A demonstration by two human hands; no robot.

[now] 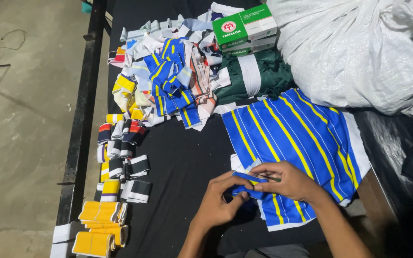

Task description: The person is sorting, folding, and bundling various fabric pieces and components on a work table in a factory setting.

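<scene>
Blue cloth with yellow stripes fills the near middle of what we see — a small folded strip of it [248,184] sits pinched between our two hands. Our left hand [217,203] grips the strip from below, fingers curled and closed on its near edge, while our right hand [288,180] pins it from above with thumb and fingertips pressed together. Both hands hover just over the black counter [182,162], right at the near left corner of a larger blue-and-yellow striped fabric panel [297,143] that lies spread flat and reaches toward the right.

Beyond the panel lies a folded dark green cloth [254,76] with a white band across it, and a green and white cardboard box [244,29] rests at its far edge. A big white woven sack [354,48] bulges in the far right corner. To the left of the green cloth we see a loose heap of mixed striped fabric strips [168,81] — blue, yellow, white and red tangled together. Along the left edge of the counter, folded rib strips [120,162] lie in rough rows, and nearest to us sit orange-yellow folded pieces [102,222]. A bare concrete floor [20,134] shows left of the counter.
</scene>
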